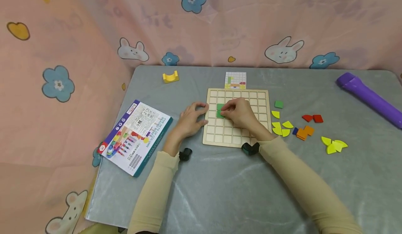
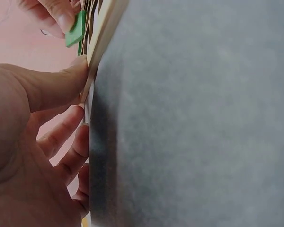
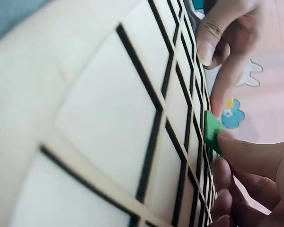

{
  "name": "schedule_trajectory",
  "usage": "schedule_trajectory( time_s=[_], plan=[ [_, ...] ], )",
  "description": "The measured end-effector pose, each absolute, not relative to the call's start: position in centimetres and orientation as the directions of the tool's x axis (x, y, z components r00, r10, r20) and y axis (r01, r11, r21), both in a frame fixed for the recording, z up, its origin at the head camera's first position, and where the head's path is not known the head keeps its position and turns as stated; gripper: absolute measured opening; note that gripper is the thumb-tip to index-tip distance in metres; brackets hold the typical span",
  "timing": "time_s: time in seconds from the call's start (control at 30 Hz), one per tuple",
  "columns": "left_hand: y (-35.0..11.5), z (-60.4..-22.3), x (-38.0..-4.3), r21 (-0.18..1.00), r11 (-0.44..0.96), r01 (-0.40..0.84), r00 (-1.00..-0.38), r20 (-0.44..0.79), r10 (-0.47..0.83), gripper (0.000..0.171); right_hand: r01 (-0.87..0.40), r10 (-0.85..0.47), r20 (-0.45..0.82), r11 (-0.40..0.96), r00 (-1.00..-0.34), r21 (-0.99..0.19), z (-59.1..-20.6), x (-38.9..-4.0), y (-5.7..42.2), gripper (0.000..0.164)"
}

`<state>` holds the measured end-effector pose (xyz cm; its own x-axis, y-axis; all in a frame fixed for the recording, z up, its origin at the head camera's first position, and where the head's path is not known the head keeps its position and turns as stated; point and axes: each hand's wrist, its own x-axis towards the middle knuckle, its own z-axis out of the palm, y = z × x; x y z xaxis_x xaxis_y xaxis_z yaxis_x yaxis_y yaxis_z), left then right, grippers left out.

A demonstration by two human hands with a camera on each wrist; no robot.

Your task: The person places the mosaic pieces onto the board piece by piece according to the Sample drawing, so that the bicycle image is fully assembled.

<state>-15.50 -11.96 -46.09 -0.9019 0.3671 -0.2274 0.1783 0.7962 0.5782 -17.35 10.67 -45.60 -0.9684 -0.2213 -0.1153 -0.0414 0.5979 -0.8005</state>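
A wooden grid board (image 1: 214,138) lies on the grey table. My right hand (image 1: 239,112) is over its left half, pinching a green square tile (image 3: 211,131) between thumb and fingers, tilted close over the grid. Beside that tile, another green square (image 1: 221,106) sits in a cell. My left hand (image 1: 190,119) is at the board's left edge, its thumb and fingertips touching the rim, fingers spread and lightly bent. Against the board's far edge lies a small pattern card (image 1: 235,80) with a coloured grid print.
Right of the board are a loose green square (image 1: 278,104), yellow quarter-round pieces (image 1: 276,130), red pieces (image 1: 318,118), orange pieces (image 1: 302,134) and a blue piece (image 1: 295,131). A boxed toy (image 1: 138,136) lies left, a yellow arch block (image 1: 170,76) behind, a purple stick (image 1: 370,99) far right.
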Motion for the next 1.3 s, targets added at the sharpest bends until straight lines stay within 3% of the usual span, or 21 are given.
schedule_trajectory(
  time_s=[0.43, 0.9, 1.13, 1.3],
  plan=[
    [-12.1, -46.1, -15.5, 0.576, 0.799, 0.176, -0.9, -0.234, 0.367, 0.063, -0.068, -0.18, -0.062, 0.639, -0.982, -0.766, -45.1, -16.8, 11.4, 0.011],
    [-11.8, -46.0, -15.8, 0.56, 0.807, 0.187, -0.902, -0.227, 0.367, 0.063, 0.074, 0.001, -0.118, 0.78, -0.993, -0.621, -45.7, -16.9, 24.9, 0.033],
    [-11.7, -45.9, -15.8, 0.555, 0.812, 0.181, -0.902, -0.236, 0.362, 0.064, 0.044, 0.009, -0.061, 0.806, -0.998, -0.591, -45.5, -16.8, 24.2, 0.035],
    [-11.8, -46.2, -15.6, 0.556, 0.811, 0.181, -0.902, -0.236, 0.363, 0.064, -0.057, -0.069, 0.009, 0.749, -0.998, -0.66, -45.0, -15.9, 20.9, 0.032]
  ],
)
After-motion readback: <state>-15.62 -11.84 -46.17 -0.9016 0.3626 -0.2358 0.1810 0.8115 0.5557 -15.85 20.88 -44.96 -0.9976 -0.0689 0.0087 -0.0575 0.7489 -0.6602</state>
